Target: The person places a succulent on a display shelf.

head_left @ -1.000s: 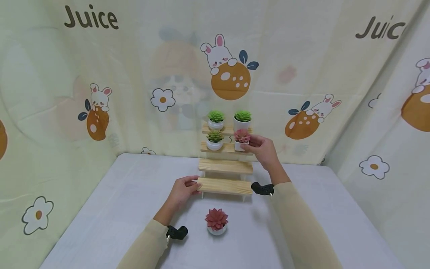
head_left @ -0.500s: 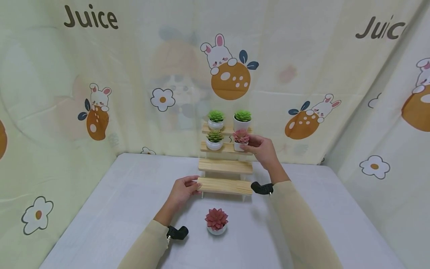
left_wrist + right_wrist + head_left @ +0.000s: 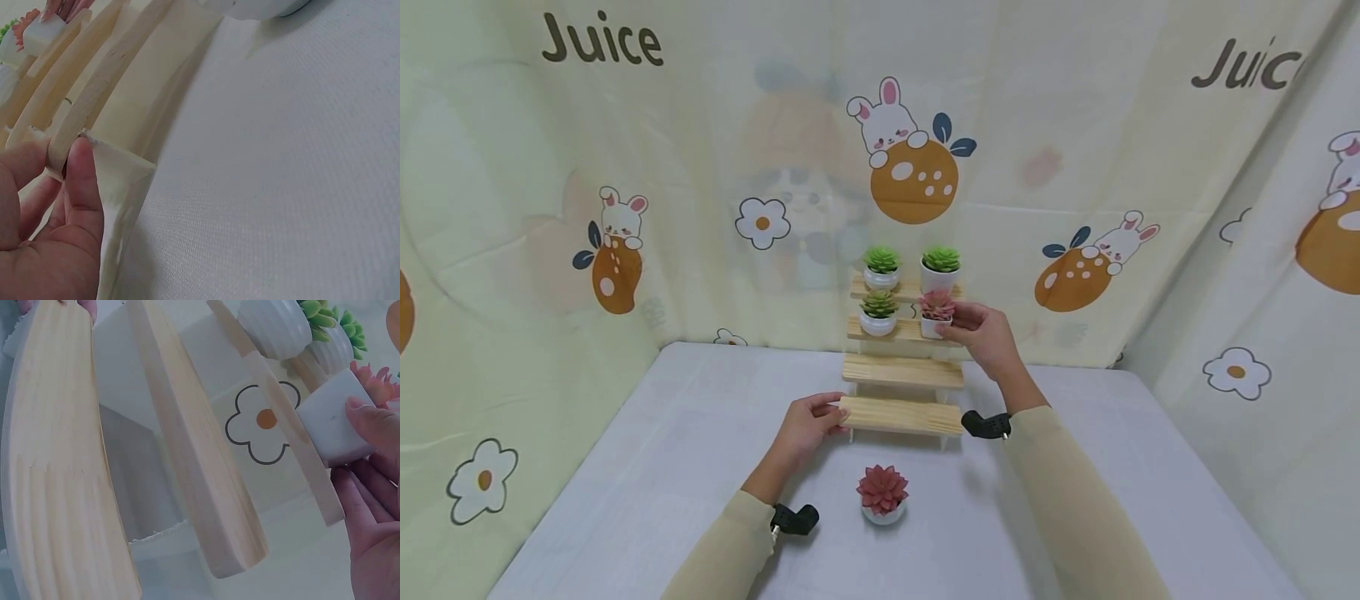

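Note:
A stepped wooden plant stand (image 3: 901, 412) stands on the table. My left hand (image 3: 805, 427) pinches the left end of its lowest shelf; the left wrist view shows thumb and fingers on the board's end (image 3: 65, 140). My right hand (image 3: 988, 335) holds a pink potted succulent (image 3: 937, 313) by its square white pot (image 3: 336, 417), at the right end of the second shelf from the top. Beside it on that shelf sits a green succulent (image 3: 878, 312) in a round white pot. Two more green succulents, one on the left (image 3: 882, 267) and one on the right (image 3: 940, 268), occupy the top shelf.
A red succulent (image 3: 882, 493) in a white pot stands on the table in front of the stand. The two lower shelves carry no pots. A printed curtain (image 3: 700, 167) hangs close behind the table (image 3: 700, 392).
The pink succulent has shifted slightly left along its shelf, with my right hand still on its pot. My left hand keeps its place on the lowest shelf.

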